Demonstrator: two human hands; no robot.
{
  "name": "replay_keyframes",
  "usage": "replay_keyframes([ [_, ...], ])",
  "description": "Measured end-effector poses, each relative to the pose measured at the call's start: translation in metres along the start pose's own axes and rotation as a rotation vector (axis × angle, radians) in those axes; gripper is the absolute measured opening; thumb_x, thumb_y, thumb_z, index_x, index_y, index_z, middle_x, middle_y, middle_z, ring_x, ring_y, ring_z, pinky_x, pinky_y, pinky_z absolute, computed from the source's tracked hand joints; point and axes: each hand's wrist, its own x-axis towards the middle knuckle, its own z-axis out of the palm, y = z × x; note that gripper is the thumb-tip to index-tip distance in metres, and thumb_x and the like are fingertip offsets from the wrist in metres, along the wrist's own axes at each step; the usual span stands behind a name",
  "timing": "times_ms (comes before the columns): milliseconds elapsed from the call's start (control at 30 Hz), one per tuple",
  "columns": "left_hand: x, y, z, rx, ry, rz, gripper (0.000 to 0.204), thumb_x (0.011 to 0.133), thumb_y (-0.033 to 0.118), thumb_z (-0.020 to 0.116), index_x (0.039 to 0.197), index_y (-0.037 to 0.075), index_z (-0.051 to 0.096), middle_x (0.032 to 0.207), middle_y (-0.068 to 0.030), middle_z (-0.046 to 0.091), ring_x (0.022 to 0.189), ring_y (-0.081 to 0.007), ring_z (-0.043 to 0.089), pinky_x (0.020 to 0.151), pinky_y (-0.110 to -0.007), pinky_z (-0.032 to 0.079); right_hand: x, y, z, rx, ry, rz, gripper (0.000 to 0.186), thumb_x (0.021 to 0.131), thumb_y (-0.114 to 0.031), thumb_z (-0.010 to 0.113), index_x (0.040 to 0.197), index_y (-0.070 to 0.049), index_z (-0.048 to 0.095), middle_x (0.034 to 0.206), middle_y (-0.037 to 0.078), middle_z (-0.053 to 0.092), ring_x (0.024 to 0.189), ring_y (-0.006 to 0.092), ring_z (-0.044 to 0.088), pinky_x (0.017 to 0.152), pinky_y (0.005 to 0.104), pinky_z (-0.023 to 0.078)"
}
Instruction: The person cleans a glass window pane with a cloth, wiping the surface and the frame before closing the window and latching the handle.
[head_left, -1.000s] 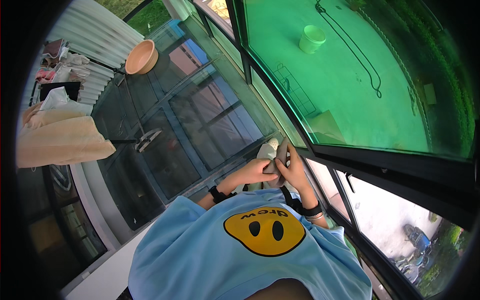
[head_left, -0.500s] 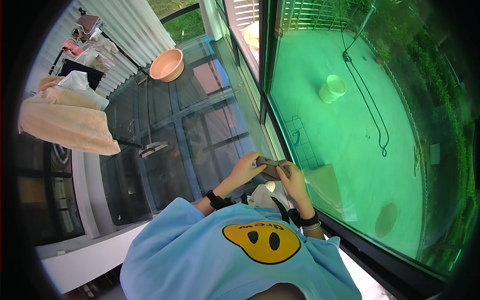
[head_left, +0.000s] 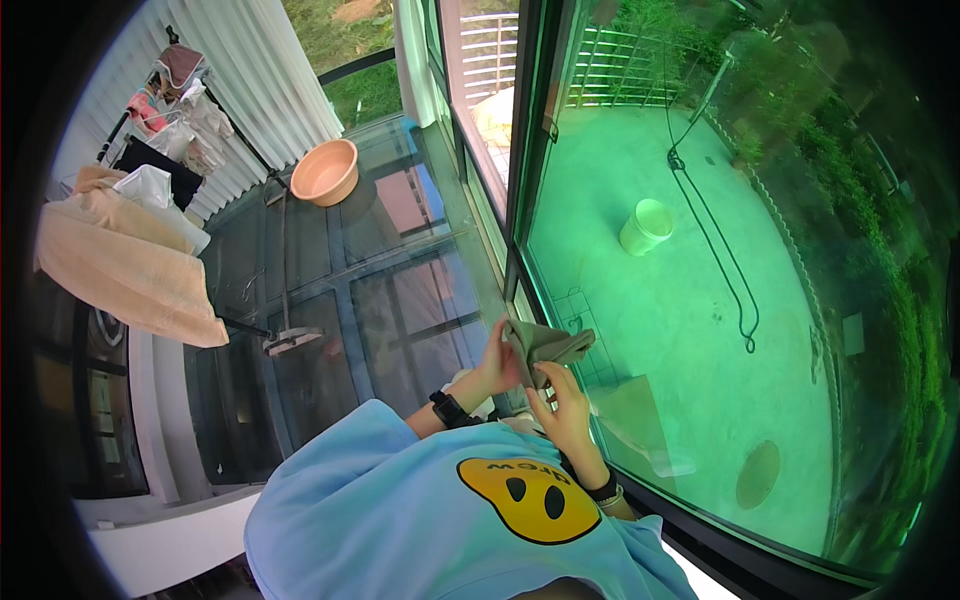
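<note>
Cloth (head_left: 548, 345) pinched between fingers of left hand (head_left: 497, 368) and right hand (head_left: 565, 410)

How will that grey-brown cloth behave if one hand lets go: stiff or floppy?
Probably floppy: the cloth shows soft folds and creases where the left hand and right hand pinch it. It looks thin and likely light, since fingertips alone support it. A released end would probably droop rather than hold its shape.
</note>
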Motion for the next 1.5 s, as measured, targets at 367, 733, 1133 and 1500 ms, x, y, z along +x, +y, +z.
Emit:
replay_keyframes([
  [367, 0.042, 0.210, 0.148, -0.003, -0.397, 0.345, 0.069, 0.088, 0.058, 0.040, 0.127, 0.002, 0.049, 0.124, -0.0152, 0.055, 0.110, -0.0316, 0.055, 0.094, -0.045, 0.045, 0.067, 0.004, 0.029, 0.132, 0.371, 0.301, 0.017, 0.085, -0.004, 0.061, 0.103, -0.004, 0.062, 0.109, 0.010, 0.060, 0.077, 0.0146, 0.063, 0.057, 0.0236, 0.050],
  [733, 0.159, 0.256, 0.292, 0.865, -0.578, 1.566, 0.068, 0.093, 0.046, 0.034, 0.142, 0.001, 0.029, 0.146, -0.0144, 0.032, 0.133, -0.0283, 0.033, 0.109, -0.039, 0.023, 0.136, -0.008, 0.073, 0.124, 0.584, 0.343, 0.010, 0.087, -0.005, 0.058, 0.094, -0.006, 0.066, 0.106, 0.011, 0.062, 0.079, 0.0157, 0.063, 0.057, 0.0231, 0.050],
  [1133, 0.203, 0.257, 0.198, 1.469, -0.410, 1.841, 0.064, 0.091, 0.039, 0.040, 0.137, -0.006, 0.036, 0.144, -0.0290, 0.029, 0.130, -0.0452, 0.034, 0.107, -0.049, 0.027, 0.147, 0.012, 0.091, 0.075, 0.713, 0.431, 0.010, 0.086, -0.003, 0.060, 0.094, -0.003, 0.065, 0.098, 0.009, 0.063, 0.075, 0.0149, 0.065, 0.057, 0.0236, 0.050],
  [1500, 0.171, 0.285, 0.356, 1.266, -0.544, 2.028, 0.057, 0.087, 0.024, 0.049, 0.137, 0.000, 0.040, 0.144, -0.0235, 0.034, 0.128, -0.0396, 0.038, 0.106, -0.043, 0.029, 0.138, 0.009, 0.097, 0.063, 0.706, 0.459, 0.011, 0.086, -0.009, 0.060, 0.094, -0.004, 0.067, 0.086, 0.009, 0.067, 0.073, 0.0151, 0.066, 0.055, 0.0249, 0.048],
])
